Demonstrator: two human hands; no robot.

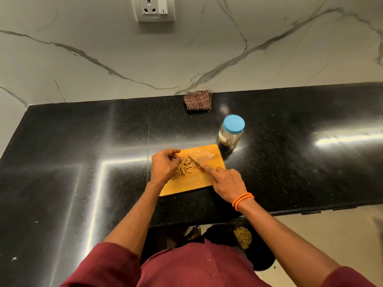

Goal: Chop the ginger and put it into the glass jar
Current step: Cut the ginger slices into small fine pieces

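A pile of pale ginger strips (185, 167) lies on a yellow cutting board (194, 183) on the black counter. My left hand (164, 165) curls over the left side of the pile, fingertips resting on the strips. My right hand (227, 184) grips a knife (195, 161), index finger stretched along its back, the blade lying across the right side of the pile. The glass jar (231, 131) stands upright just beyond the board's far right corner, its blue lid on.
A folded brown checked cloth (198, 100) lies against the marble wall behind the jar. A wall socket (154, 8) sits high on the wall. Below the counter edge (290, 212), a dark bin (259, 253) on the floor holds yellowish scraps.
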